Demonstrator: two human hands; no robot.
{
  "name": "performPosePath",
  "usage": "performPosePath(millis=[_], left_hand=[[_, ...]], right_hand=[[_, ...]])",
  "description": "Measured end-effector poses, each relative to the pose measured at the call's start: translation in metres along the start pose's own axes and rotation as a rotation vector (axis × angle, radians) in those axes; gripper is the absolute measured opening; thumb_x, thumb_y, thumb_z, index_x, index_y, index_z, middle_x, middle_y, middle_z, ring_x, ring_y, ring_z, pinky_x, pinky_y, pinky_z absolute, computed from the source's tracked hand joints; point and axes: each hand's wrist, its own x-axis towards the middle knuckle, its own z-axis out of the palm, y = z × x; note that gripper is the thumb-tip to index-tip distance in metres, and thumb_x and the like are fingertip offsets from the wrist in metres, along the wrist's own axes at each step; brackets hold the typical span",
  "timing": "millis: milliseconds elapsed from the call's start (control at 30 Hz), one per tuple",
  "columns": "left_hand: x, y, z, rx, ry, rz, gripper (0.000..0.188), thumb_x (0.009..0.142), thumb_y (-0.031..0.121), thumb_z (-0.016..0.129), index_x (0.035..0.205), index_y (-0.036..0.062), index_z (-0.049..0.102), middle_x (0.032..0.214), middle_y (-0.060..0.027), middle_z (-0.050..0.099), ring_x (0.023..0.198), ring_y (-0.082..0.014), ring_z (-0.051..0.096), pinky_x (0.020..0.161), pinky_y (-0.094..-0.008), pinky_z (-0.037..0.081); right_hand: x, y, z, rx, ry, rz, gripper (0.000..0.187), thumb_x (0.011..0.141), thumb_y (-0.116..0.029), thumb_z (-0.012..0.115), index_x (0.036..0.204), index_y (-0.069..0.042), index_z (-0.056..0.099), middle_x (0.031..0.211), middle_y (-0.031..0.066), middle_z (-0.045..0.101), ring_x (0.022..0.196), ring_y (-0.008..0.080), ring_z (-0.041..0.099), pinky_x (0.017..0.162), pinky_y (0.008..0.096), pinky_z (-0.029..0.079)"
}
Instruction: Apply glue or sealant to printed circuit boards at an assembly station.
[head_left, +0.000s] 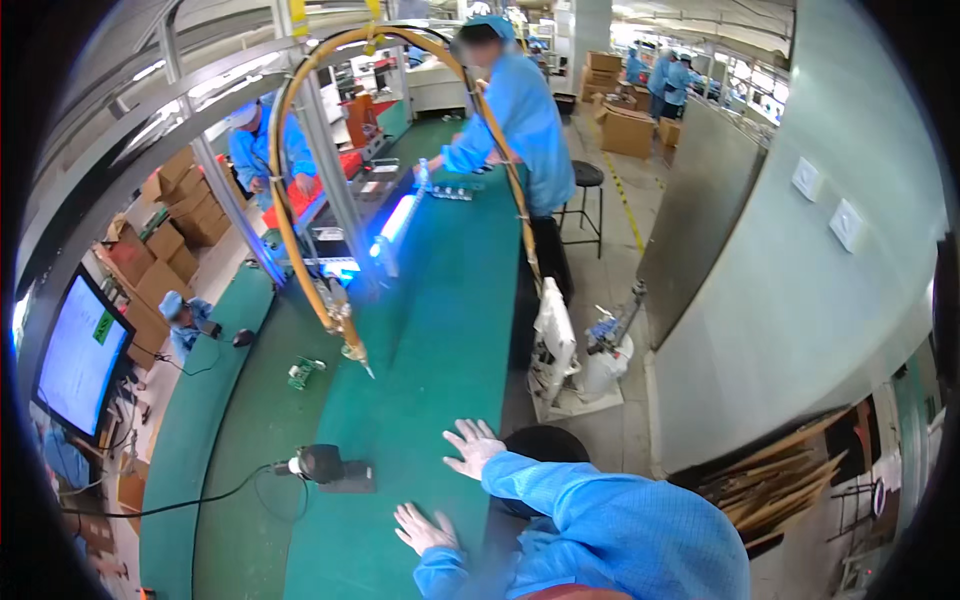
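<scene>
Both my hands wear thin pale gloves and hold nothing. My left hand [425, 528] rests near the front edge of the green work surface [440, 330], fingers spread. Further right, my right hand [472, 448] reaches over the same edge with its fingers apart. The thing nearest my left hand is a black corded device on a flat base [325, 466], to its left. Beyond it lies a small green circuit board [305, 373]. A nozzle-tipped tool [352, 345] hangs over the surface from a thick orange-brown hose [283, 190].
A lit blue-white fixture [398, 222] stands further along the bench beside metal posts [335, 140]. A co-worker in blue [528, 125] works there. At left are a monitor [82, 352] and a raised green ledge [195, 440]. A black stool [585, 176] stands right of the bench.
</scene>
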Motion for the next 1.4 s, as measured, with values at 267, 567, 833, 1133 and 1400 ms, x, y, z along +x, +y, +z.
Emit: performPosePath(millis=[267,567,833,1133,1400], left_hand=[[0.006,-0.016,-0.024,-0.004,0.082,-0.081,0.072,0.079,0.032,0.058,0.137,-0.0049,0.035,0.145,-0.0248,0.032,0.138,-0.0362,0.025,0.111,-0.0547,0.015],[-0.073,-0.143,-0.068,0.611,-0.115,-1.250,0.063,0.094,0.046,0.043,0.141,0.0053,0.031,0.146,-0.0167,0.029,0.134,-0.0315,0.032,0.105,-0.0495,0.034],[-0.037,-0.137,-0.077,0.835,-0.234,-1.414,0.060,0.095,0.048,0.039,0.141,0.0094,0.032,0.143,-0.0143,0.036,0.133,-0.0327,0.036,0.104,-0.0448,0.037],[-0.041,-0.133,-0.072,0.806,-0.150,-1.109,0.061,0.080,0.032,0.065,0.128,0.0080,0.037,0.138,-0.0270,0.036,0.127,-0.0426,0.037,0.103,-0.0523,0.033],[-0.091,-0.249,0.025,1.139,-0.228,-0.862,0.055,0.081,0.034,0.061,0.124,0.0058,0.044,0.129,-0.0246,0.044,0.119,-0.0411,0.044,0.093,-0.0519,0.041]], right_hand=[[0.036,-0.008,-0.002,0.034,0.188,-0.075,0.054,0.090,-0.047,0.044,0.134,-0.016,0.048,0.142,0.0184,0.038,0.135,0.0330,0.032,0.114,0.0457,0.017],[0.042,-0.003,0.010,0.096,0.256,-0.109,0.050,0.086,-0.042,0.053,0.128,-0.014,0.053,0.136,0.0178,0.045,0.130,0.0331,0.038,0.113,0.0472,0.021],[0.037,-0.004,0.014,0.074,0.238,-0.080,0.049,0.087,-0.041,0.051,0.129,-0.014,0.053,0.138,0.0183,0.043,0.132,0.0330,0.035,0.113,0.0463,0.020],[0.034,0.005,0.006,-0.012,0.170,-0.025,0.052,0.090,-0.043,0.046,0.133,-0.014,0.049,0.142,0.0167,0.039,0.135,0.0316,0.031,0.115,0.0451,0.016],[0.038,0.005,0.017,-0.095,0.201,-0.098,0.051,0.088,-0.043,0.047,0.129,-0.013,0.053,0.138,0.0164,0.042,0.131,0.0329,0.035,0.112,0.0479,0.021]])
